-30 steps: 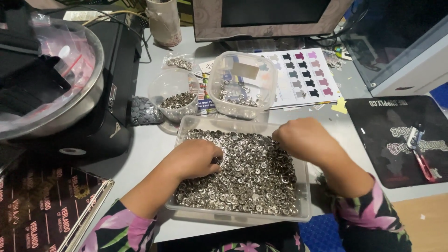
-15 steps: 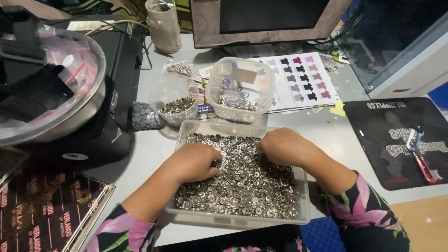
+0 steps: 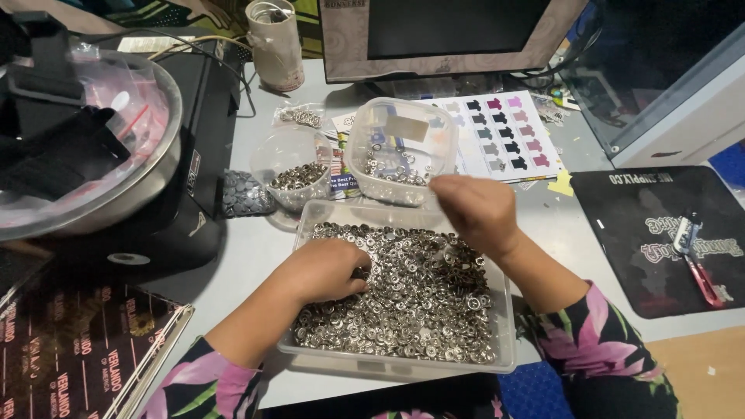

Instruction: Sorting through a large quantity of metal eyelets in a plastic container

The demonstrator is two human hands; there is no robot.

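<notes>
Starting at the far left, a big steel bowl (image 3: 116, 186) lined with a plastic bag sits on top of a black machine (image 3: 186, 225). Just right of that, a small round clear tub (image 3: 291, 167) holds a little heap of metal pieces, with a bagged lot behind it. Now the left hand (image 3: 322, 270): it is down in the clear rectangular tray (image 3: 310, 221), fingers curled in and buried among the silver snap fasteners (image 3: 423, 299) that fill it; whether it has pinched any I cannot tell. Behind the tray stands a square clear container (image 3: 400, 147) with a few more metal bits in its bottom. The right hand (image 3: 473, 209) hovers above the tray's far edge, just in front of that container, fingers bunched downward, and what it grips is hidden from me. Further right lies a colour chart sheet (image 3: 504, 136), then a black mat (image 3: 660, 240) carrying a red-handled tool (image 3: 694, 260).
</notes>
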